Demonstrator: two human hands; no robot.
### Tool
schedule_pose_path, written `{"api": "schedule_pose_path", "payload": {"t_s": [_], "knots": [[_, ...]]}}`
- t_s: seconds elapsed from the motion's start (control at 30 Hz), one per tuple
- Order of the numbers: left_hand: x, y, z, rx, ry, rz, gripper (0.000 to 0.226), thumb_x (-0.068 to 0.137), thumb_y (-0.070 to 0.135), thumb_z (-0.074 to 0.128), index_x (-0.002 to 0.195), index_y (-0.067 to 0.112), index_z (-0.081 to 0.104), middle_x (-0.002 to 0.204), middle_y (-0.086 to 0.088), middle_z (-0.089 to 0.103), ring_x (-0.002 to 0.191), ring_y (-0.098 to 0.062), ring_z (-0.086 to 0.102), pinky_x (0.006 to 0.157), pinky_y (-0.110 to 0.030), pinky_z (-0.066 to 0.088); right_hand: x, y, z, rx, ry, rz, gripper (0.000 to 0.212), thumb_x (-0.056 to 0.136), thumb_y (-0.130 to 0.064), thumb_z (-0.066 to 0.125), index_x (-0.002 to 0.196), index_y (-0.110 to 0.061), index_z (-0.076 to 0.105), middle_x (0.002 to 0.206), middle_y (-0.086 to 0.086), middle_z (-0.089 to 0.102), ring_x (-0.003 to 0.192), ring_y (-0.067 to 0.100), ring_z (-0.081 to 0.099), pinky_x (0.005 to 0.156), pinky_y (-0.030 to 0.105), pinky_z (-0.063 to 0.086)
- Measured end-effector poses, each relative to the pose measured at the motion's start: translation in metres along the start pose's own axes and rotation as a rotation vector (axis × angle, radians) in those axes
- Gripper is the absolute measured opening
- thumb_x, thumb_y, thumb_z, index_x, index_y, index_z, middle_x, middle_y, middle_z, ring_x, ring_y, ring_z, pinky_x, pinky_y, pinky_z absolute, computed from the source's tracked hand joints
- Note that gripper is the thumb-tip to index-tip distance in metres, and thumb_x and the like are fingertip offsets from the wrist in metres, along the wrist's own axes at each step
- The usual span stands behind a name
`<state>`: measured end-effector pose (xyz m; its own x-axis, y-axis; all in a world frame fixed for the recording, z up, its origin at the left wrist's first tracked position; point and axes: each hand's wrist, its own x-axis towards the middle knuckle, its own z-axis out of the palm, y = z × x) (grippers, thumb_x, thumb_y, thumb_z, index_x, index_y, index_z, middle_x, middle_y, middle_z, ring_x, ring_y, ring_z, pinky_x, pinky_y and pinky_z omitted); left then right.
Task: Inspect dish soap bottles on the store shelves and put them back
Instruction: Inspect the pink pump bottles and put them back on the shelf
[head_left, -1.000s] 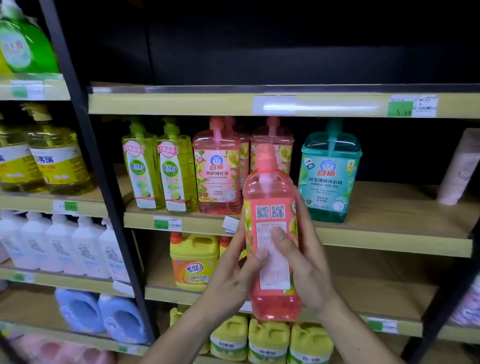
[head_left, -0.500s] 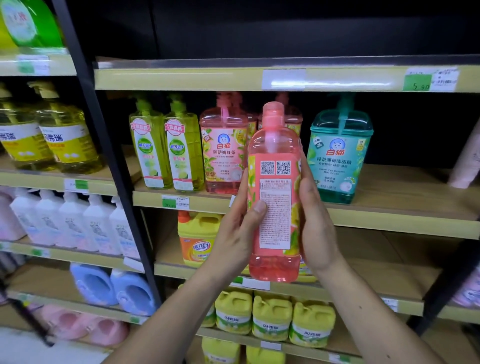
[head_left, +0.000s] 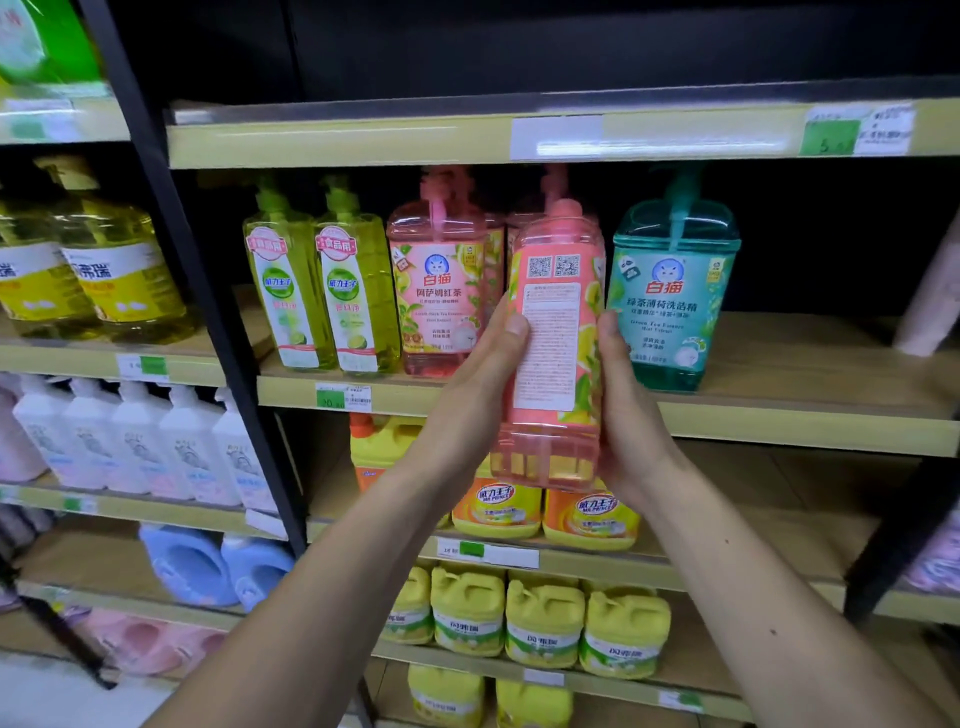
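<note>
**Pink bottle lifted back toward its shelf slot**

The wooden shelf (head_left: 779, 410) is my landmark. On it, left of the gap, stand 2 green bottles (head_left: 322, 296) and a pink twin (head_left: 441, 291); right of the gap stands the teal bottle (head_left: 670, 296). I hold the pink dish soap bottle (head_left: 553, 343) in front of that gap, its base below the shelf edge, back label toward me. It has risen and moved closer to the shelf in the last second, so I judge inspection finished and return under way. My left hand (head_left: 478, 384) and right hand (head_left: 623, 415) clasp its 2 sides, thumbs pressed on the label face.
</note>
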<state>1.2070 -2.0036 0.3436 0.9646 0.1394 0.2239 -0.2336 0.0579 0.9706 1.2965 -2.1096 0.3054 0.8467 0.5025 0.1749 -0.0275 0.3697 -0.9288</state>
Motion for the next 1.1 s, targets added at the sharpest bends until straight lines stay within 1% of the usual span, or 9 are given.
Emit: {"api": "schedule_pose_path", "payload": {"t_s": [0.13, 0.2, 0.23, 0.33, 0.43, 0.53, 0.63, 0.9, 1.1], "knots": [[0.019, -0.016, -0.019, 0.064, 0.102, 0.092, 0.039, 0.112, 0.041, 0.055, 0.150, 0.051, 0.052, 0.137, 0.031, 0.068, 0.126, 0.007, 0.066, 0.108, -0.028, 0.056, 0.000, -0.005, -0.013, -0.012, 0.142, -0.005, 0.091, 0.068, -0.074, 0.087, 0.141, -0.025, 0.062, 0.128, 0.005, 0.078, 0.118, 0.027, 0.075, 0.106, 0.053, 0.057], [0.018, -0.014, -0.014, 0.157, 0.045, 0.097, 0.033, 0.110, 0.042, 0.060, 0.133, 0.063, 0.049, 0.118, 0.046, 0.069, 0.114, 0.021, 0.064, 0.090, -0.009, 0.055, 0.002, -0.002, -0.010, -0.109, 0.181, -0.023, 0.078, 0.070, -0.072, 0.086, 0.134, -0.033, 0.065, 0.120, -0.003, 0.081, 0.109, 0.018, 0.078, 0.092, 0.045, 0.065], [0.017, -0.015, -0.013, 0.194, 0.038, 0.103, 0.039, 0.107, 0.040, 0.066, 0.134, 0.061, 0.047, 0.119, 0.043, 0.070, 0.114, 0.019, 0.065, 0.089, -0.008, 0.055, 0.003, -0.001, -0.011, -0.111, 0.179, -0.033, 0.067, 0.077, -0.067, 0.083, 0.133, -0.034, 0.065, 0.118, -0.006, 0.081, 0.106, 0.014, 0.079, 0.083, 0.039, 0.066], [0.020, -0.023, -0.016, 0.129, 0.118, 0.113, 0.056, 0.104, 0.027, 0.073, 0.153, 0.036, 0.048, 0.131, 0.013, 0.076, 0.121, -0.008, 0.074, 0.103, -0.035, 0.062, 0.000, -0.004, -0.015, 0.008, 0.157, -0.013, 0.048, 0.102, -0.042, 0.070, 0.148, -0.035, 0.060, 0.126, -0.006, 0.079, 0.110, 0.014, 0.078, 0.087, 0.039, 0.066], [0.019, -0.027, -0.019, -0.078, 0.155, 0.063, 0.048, 0.104, 0.028, 0.071, 0.150, 0.025, 0.058, 0.132, -0.001, 0.078, 0.121, -0.025, 0.075, 0.106, -0.053, 0.060, -0.003, -0.002, -0.020, 0.013, 0.086, -0.035, 0.050, 0.102, -0.047, 0.067, 0.150, -0.042, 0.055, 0.134, -0.006, 0.075, 0.120, 0.018, 0.075, 0.099, 0.045, 0.061], [0.015, -0.029, -0.020, -0.147, 0.142, 0.048, 0.048, 0.103, 0.029, 0.071, 0.149, 0.023, 0.060, 0.135, -0.004, 0.076, 0.124, -0.027, 0.074, 0.101, -0.047, 0.062, -0.006, -0.006, -0.019, 0.071, 0.032, 0.014, 0.053, 0.096, -0.050, 0.074, 0.144, -0.031, 0.063, 0.133, 0.004, 0.076, 0.122, 0.028, 0.074, 0.109, 0.055, 0.055], [0.013, -0.030, -0.021, -0.168, 0.108, 0.043, 0.047, 0.102, 0.029, 0.071, 0.149, 0.026, 0.061, 0.138, -0.003, 0.075, 0.128, -0.026, 0.072, 0.102, -0.046, 0.062, -0.005, -0.007, -0.019, 0.132, 0.010, 0.049, 0.050, 0.094, -0.046, 0.077, 0.137, -0.020, 0.071, 0.131, 0.013, 0.076, 0.121, 0.034, 0.074, 0.107, 0.060, 0.055], [0.013, -0.025, -0.020, -0.188, 0.115, -0.055, 0.040, 0.104, 0.036, 0.069, 0.143, 0.028, 0.065, 0.132, -0.002, 0.078, 0.123, -0.025, 0.075, 0.111, -0.058, 0.055, 0.000, -0.021, -0.020, 0.004, 0.051, 0.009, 0.028, 0.084, -0.047, 0.083, 0.104, -0.027, 0.086, 0.113, 0.011, 0.082, 0.105, 0.032, 0.080, 0.101, 0.058, 0.060], [0.017, -0.021, -0.019, -0.194, 0.118, -0.138, 0.048, 0.104, 0.040, 0.068, 0.147, 0.021, 0.063, 0.135, -0.007, 0.076, 0.127, -0.031, 0.072, 0.117, -0.059, 0.048, 0.000, -0.026, -0.018, 0.019, 0.129, 0.025, 0.036, 0.078, -0.045, 0.088, 0.100, -0.016, 0.086, 0.107, 0.011, 0.083, 0.099, 0.031, 0.081, 0.097, 0.056, 0.062]]}}
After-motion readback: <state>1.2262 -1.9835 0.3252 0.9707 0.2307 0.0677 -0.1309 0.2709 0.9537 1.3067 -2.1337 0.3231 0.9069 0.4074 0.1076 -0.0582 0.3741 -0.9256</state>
